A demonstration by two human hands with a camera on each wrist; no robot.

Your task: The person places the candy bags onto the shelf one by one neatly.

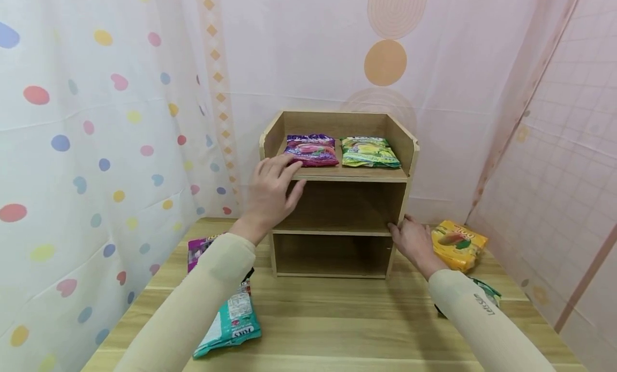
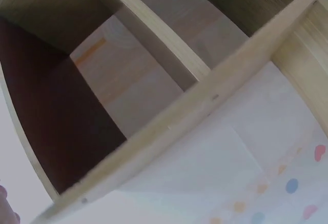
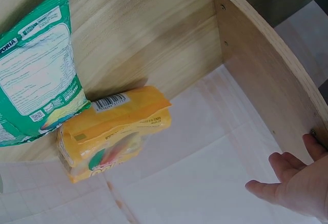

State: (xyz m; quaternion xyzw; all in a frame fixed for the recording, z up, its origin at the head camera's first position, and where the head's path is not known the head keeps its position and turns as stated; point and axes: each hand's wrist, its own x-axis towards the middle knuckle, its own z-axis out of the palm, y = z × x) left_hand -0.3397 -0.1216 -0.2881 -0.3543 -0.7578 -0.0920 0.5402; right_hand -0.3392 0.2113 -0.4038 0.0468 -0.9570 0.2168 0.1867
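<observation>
A small wooden shelf unit (image 1: 337,231) stands on the table. On its top board lie a purple candy bag (image 1: 313,151) and a green-and-yellow candy bag (image 1: 370,152). My left hand (image 1: 272,192) is at the top left front corner, its fingertips at the purple bag's near edge; whether they press on it I cannot tell. In the left wrist view only a bit of a finger (image 2: 7,211) shows. My right hand (image 1: 413,240) touches the unit's right side panel (image 3: 266,70) near the front edge, with its fingers (image 3: 264,189) spread and loosely extended.
Right of the unit lie a yellow packet (image 1: 458,244) and a green bag (image 3: 41,75), partly behind my forearm in the head view. On the left are a teal bag (image 1: 231,324) and a purple packet (image 1: 196,248), partly covered by my left sleeve. Patterned curtains hang around the table.
</observation>
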